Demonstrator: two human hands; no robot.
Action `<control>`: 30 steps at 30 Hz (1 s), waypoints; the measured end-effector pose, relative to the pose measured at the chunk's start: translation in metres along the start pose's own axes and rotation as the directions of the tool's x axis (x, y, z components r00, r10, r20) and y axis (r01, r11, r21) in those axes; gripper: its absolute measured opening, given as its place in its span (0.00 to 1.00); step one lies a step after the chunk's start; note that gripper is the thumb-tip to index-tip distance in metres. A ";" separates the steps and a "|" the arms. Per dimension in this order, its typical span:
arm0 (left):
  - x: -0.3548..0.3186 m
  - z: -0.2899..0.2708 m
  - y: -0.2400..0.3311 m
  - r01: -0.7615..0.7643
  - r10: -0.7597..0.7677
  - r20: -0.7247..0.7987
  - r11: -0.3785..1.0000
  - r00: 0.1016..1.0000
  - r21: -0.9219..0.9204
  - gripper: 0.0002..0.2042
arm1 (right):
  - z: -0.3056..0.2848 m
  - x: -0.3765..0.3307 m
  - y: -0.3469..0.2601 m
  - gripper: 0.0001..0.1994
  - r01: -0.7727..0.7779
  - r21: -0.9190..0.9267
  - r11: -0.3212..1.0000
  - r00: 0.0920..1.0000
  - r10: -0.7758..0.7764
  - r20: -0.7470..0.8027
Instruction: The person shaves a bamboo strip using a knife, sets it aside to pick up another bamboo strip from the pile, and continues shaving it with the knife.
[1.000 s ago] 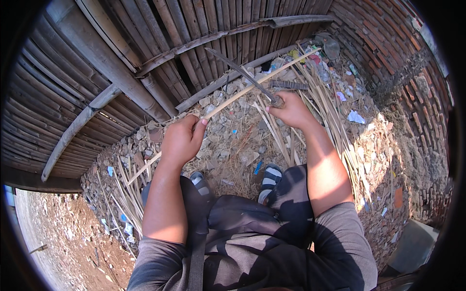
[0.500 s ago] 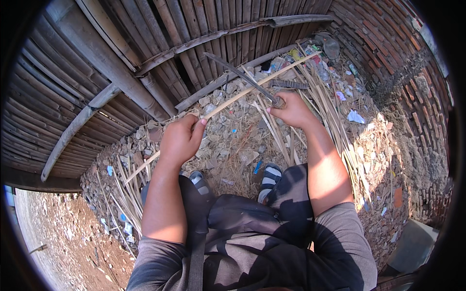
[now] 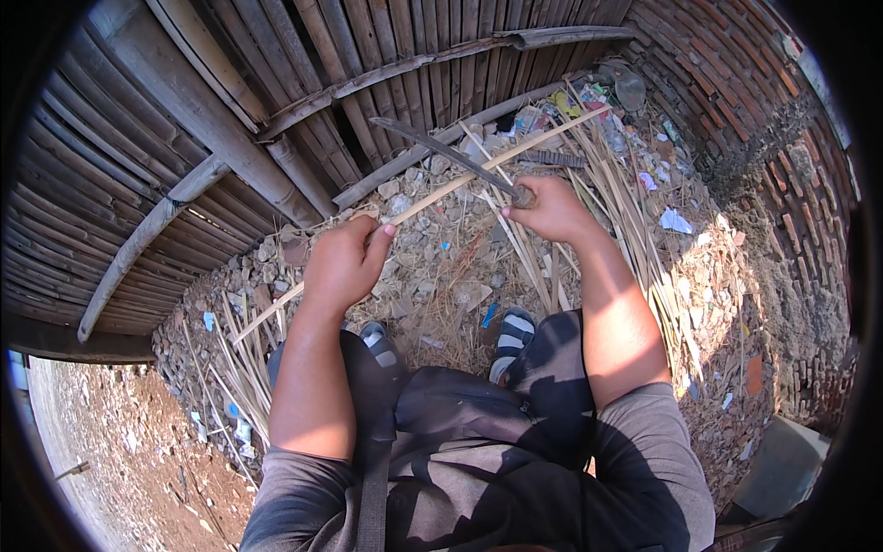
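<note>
Held across the body at a slant: a long pale bamboo strip [image 3: 441, 189], long axis running from low on the left, past the knees, up to the far right where its tip reached the litter by the brick wall [image 3: 727, 83]. Left hand [image 3: 345, 262] wrapped shut around the strip's lower stretch, thumb toward the upper end. Right hand [image 3: 550, 210] closed on the handle of a long dark knife [image 3: 441, 149] — blade pointing up and left, crossing the strip just above that fist and seemingly laid against it. Hands well apart along the strip, the right nearer the crossing point. Below, striped sandals [image 3: 510, 333] on rubble-strewn ground [image 3: 432, 276], more split bamboo strips [image 3: 635, 212] lying loose to the right — another bundle at lower left. Behind, a bamboo fence [image 3: 184, 138]. No containers in view.
</note>
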State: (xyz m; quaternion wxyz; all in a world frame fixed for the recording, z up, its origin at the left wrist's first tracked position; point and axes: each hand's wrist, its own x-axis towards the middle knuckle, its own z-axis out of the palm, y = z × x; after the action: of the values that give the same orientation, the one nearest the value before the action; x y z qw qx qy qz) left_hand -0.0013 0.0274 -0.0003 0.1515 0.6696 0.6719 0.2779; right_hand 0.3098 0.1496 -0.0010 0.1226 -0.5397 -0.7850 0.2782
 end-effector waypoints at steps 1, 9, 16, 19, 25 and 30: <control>0.000 -0.001 -0.001 0.006 -0.006 -0.001 1.000 1.000 -0.018 0.18 | 0.000 0.001 0.004 0.28 -0.001 0.000 1.000 1.000 0.001 -0.001; 0.001 -0.006 0.000 0.054 -0.054 -0.013 0.998 0.998 -0.036 0.17 | -0.010 -0.001 0.026 0.21 -0.088 0.144 0.986 0.986 0.106 -0.126; 0.000 0.002 0.002 -0.027 0.027 -0.026 1.000 0.999 -0.008 0.18 | 0.004 -0.002 -0.008 0.23 0.056 -0.052 0.997 0.997 -0.059 -0.048; -0.001 0.001 0.000 -0.014 0.014 -0.009 1.000 1.000 -0.015 0.18 | 0.006 -0.001 -0.009 0.25 0.115 -0.124 0.986 0.993 -0.116 -0.004; 0.002 -0.010 -0.002 0.071 -0.071 0.003 0.996 0.997 -0.051 0.18 | -0.014 0.001 0.037 0.26 -0.084 -0.007 0.996 0.955 0.078 -0.288; 0.003 -0.007 0.001 0.085 -0.085 -0.002 0.995 0.996 -0.060 0.18 | -0.012 -0.006 0.012 0.24 -0.165 0.050 0.985 0.952 0.172 -0.252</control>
State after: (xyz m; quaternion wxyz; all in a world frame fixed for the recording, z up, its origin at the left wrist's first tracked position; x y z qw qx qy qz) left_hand -0.0049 0.0292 0.0059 0.1815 0.6349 0.6916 0.2927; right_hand 0.3277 0.1505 0.0024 0.2058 -0.6343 -0.7098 0.2269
